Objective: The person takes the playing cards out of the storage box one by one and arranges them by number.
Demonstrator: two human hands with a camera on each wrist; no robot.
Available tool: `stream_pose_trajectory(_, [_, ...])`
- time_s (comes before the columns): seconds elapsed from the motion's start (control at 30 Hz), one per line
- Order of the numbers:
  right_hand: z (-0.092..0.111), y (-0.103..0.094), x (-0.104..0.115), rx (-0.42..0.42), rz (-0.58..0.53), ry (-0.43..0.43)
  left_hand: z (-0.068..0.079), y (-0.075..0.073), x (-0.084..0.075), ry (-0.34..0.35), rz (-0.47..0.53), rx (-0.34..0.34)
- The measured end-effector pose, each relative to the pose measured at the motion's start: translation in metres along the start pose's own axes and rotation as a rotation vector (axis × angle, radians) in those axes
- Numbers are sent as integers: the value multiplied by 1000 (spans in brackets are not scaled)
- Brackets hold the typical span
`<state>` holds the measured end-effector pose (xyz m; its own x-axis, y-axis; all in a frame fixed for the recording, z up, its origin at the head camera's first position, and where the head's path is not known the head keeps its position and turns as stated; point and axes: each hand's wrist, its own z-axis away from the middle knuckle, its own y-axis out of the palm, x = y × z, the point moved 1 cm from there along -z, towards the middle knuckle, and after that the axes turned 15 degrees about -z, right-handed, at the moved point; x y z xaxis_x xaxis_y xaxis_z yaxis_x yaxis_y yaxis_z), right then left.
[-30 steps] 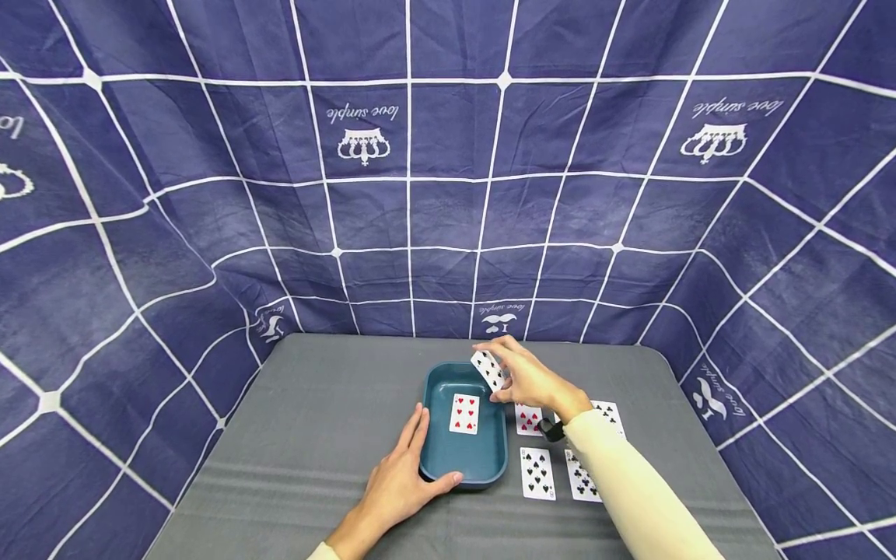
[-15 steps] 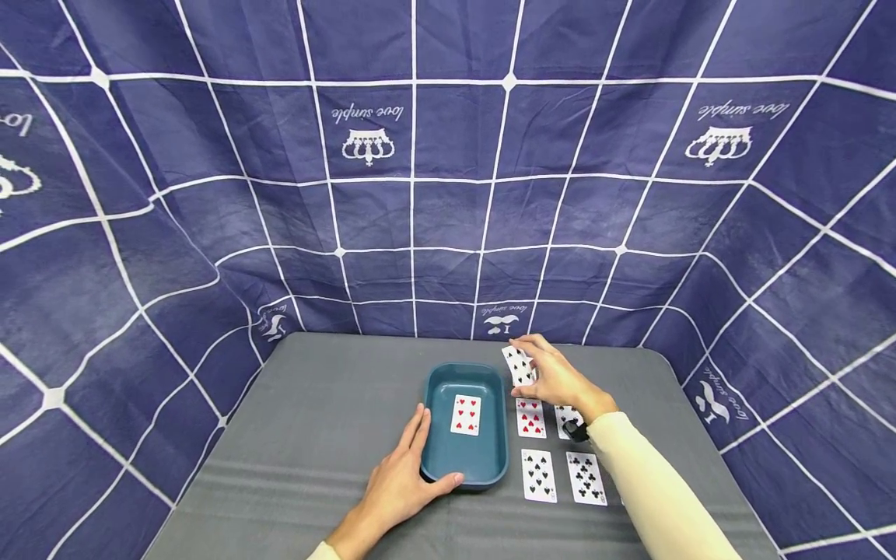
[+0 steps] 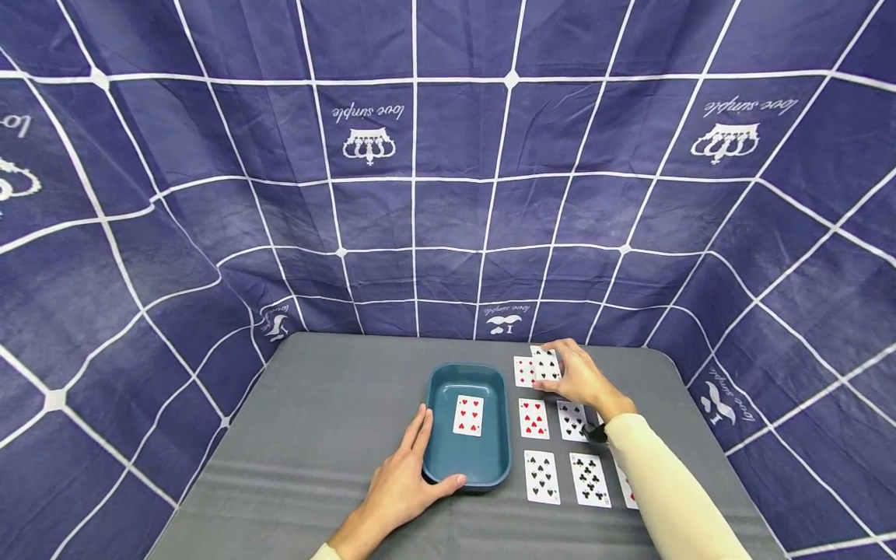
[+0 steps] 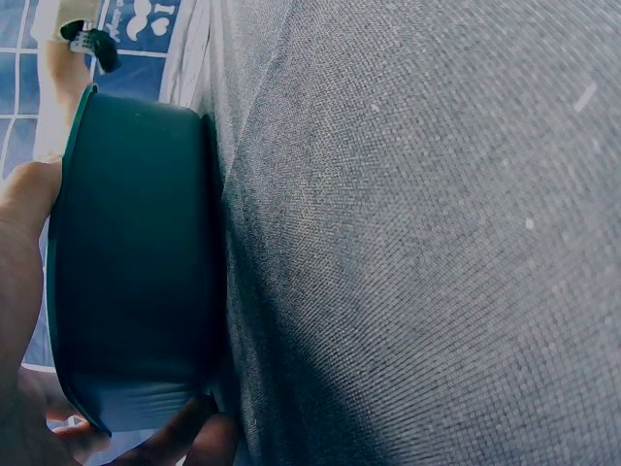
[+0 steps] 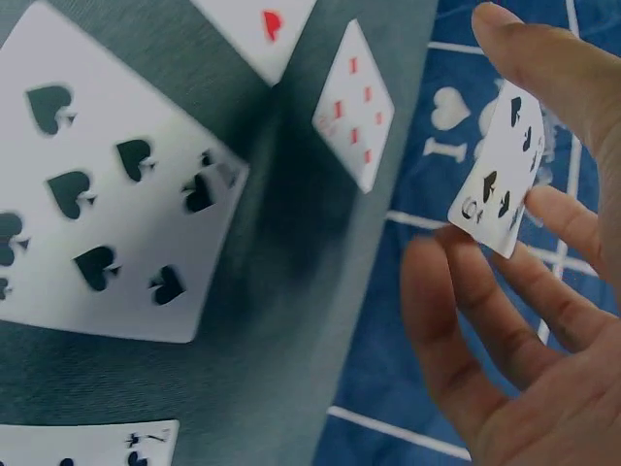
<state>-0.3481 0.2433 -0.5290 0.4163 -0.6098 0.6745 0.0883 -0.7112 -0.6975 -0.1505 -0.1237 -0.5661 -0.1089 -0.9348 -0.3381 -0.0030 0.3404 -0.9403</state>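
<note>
My right hand [image 3: 582, 381] pinches a six of spades [image 3: 546, 364] above the far right part of the table. In the right wrist view that card [image 5: 500, 175] is tilted between thumb and fingers. In the head view it partly overlaps a six of diamonds [image 3: 523, 372] lying behind. My left hand [image 3: 395, 486] rests against the near left corner of a teal tray [image 3: 467, 470], its fingers along the left wall and its thumb at the near rim. The left wrist view shows the tray's outer wall [image 4: 136, 262] beside the fingers. A six of hearts [image 3: 468, 415] lies face up inside the tray.
Face-up cards lie right of the tray: a hearts card [image 3: 534, 418], a spades card [image 3: 572, 421], another spades card [image 3: 542, 477] and a clubs card [image 3: 590, 480]. A red card [image 3: 628, 486] is partly hidden by the right sleeve. Blue gridded cloth [image 3: 448, 210] surrounds the grey table [image 3: 336, 404].
My right hand has carried the six of spades rightward from above the tray to beside the six of diamonds, which has come into view. My left hand has stayed at the tray.
</note>
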Motion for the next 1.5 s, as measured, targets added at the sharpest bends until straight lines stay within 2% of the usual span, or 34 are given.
stream_pose_trajectory(0.27, [7, 0, -24, -50, 45, 118, 1, 0, -1, 6, -1, -5])
stream_pose_trajectory(0.6, [12, 0, -47, -26, 53, 238, -1, 3, 0, -3, 3, -4])
stream_pose_trajectory(0.93, [13, 2, -56, -2, 59, 329, 0, 4, 0, 1, 8, 2])
stream_pose_trajectory(1.07, [12, 5, -59, 15, 51, 348, 0, 3, -1, 2, 4, 7])
stream_pose_trajectory(1.5, [5, 10, -60, 51, 69, 331, 2, 0, 0, -4, -2, 4])
